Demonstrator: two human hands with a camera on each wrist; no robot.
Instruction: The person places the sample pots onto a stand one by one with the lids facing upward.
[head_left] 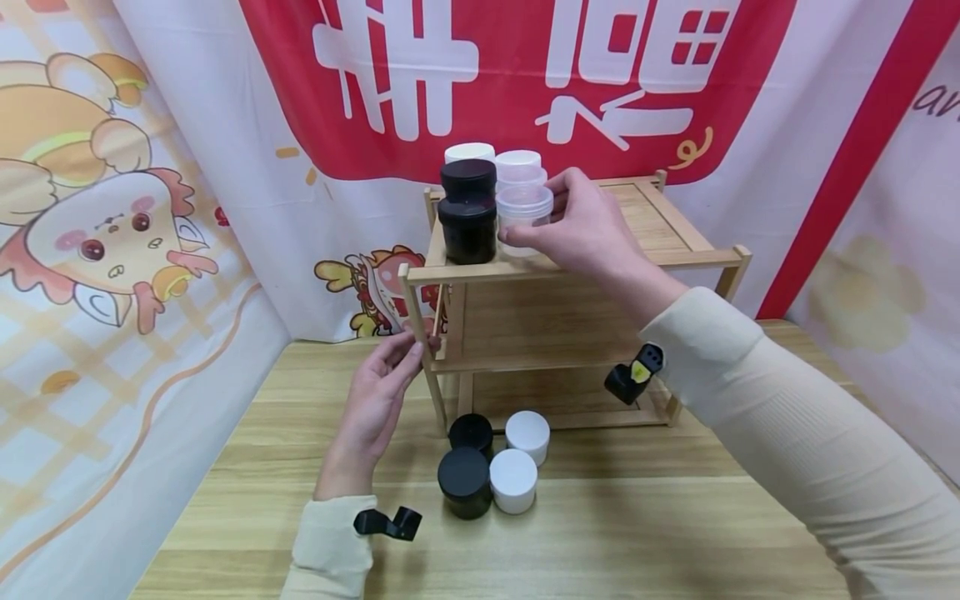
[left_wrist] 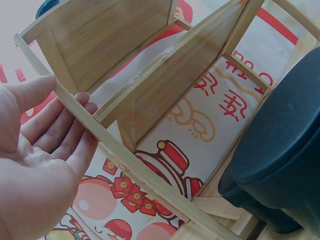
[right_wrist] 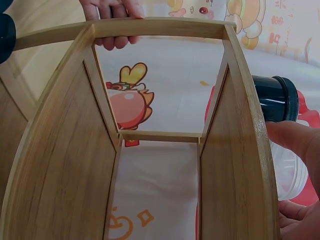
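Note:
My right hand point(head_left: 581, 221) pinches a clear plastic jar point(head_left: 525, 218) with a clear lid, at the front of the wooden rack's point(head_left: 480, 272) top shelf. Directly left of it stands a black jar point(head_left: 468, 233), with a second black jar point(head_left: 469, 177) behind. Another clear jar point(head_left: 519, 172) and a white-lidded jar point(head_left: 469, 152) are at the back. My left hand point(head_left: 378, 387) grips the rack's front left post point(head_left: 417, 321), thumb on one side and fingers behind it in the left wrist view.
Below the rack's front edge, two black jars point(head_left: 464, 482) and two white jars point(head_left: 513, 481) stand grouped on the wood-grain table point(head_left: 615, 533). The rack's middle shelf point(head_left: 540, 321) lies under the top one. A red and white printed cloth point(head_left: 510, 92) hangs behind.

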